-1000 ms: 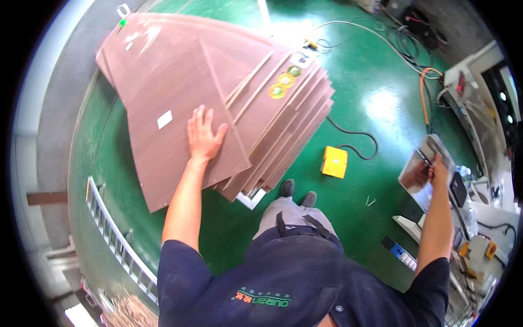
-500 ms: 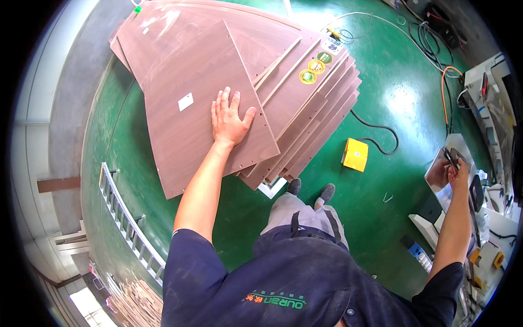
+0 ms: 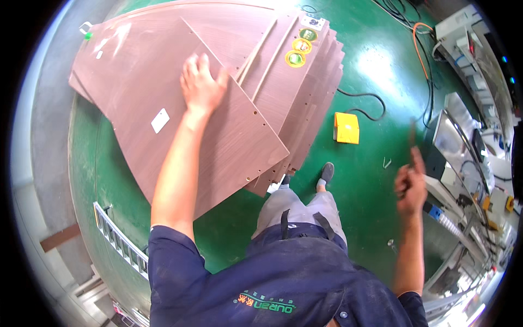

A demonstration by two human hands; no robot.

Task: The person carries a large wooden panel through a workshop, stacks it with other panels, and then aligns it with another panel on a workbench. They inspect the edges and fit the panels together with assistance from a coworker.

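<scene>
The left hand point(image 3: 202, 86) lies flat, fingers spread, gripping nothing, on the top brown wood-grain panel point(image 3: 180, 117) overhanging its stack's edge, while the right hand point(image 3: 411, 185) hangs half-curled and blurred over open green floor point(image 3: 370, 180).

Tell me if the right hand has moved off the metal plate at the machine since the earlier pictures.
Yes. The right hand has left the metal plate on the machine and now hangs over the green floor, nearer the yellow box.

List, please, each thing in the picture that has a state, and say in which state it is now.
left hand: flat, palm down on the top panel
top panel: lying flat on the stack, corner overhanging
stack of brown panels: fanned out, edges stepped
right hand: raised in the air, blurred, off the panels; contents cannot be told
yellow box: on the green floor, cable attached
</scene>
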